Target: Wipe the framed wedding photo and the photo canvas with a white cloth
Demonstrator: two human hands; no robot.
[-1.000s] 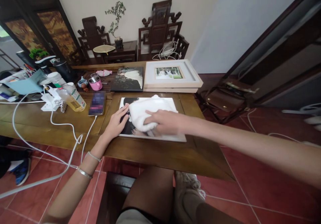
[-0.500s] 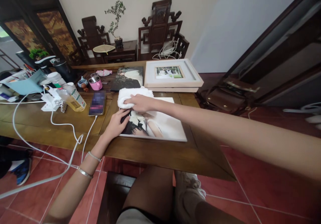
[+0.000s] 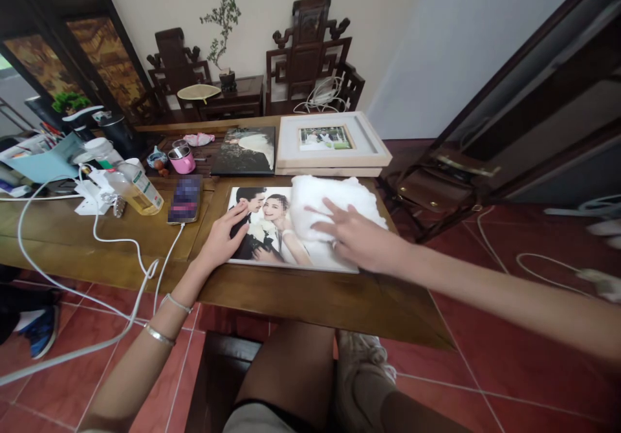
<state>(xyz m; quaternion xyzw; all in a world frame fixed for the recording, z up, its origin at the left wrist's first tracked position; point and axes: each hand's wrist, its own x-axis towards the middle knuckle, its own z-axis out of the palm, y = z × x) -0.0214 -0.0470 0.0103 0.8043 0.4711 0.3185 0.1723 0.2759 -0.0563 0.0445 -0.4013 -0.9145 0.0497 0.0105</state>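
A flat wedding photo panel lies on the wooden table in front of me, showing a couple. My left hand rests on its left edge, fingers stretched out flat over the picture. Over the right part of the panel is a folded white cloth, fluffy like a towel. My right hand lies on top of this cloth with its fingers spread, pressing it against the panel. The panel's upper right corner is hidden under the cloth.
Behind the panel lie a dark photo panel and a pale wooden picture frame. Leftward are a charging phone, a pink cup, a bottle of yellow liquid and a white power strip with cables. The table's edge is near me.
My right hand has slid the white cloth rightward across the panel, from its upper left to its right side, and its fingers have spread. The left hand stays at the left edge.
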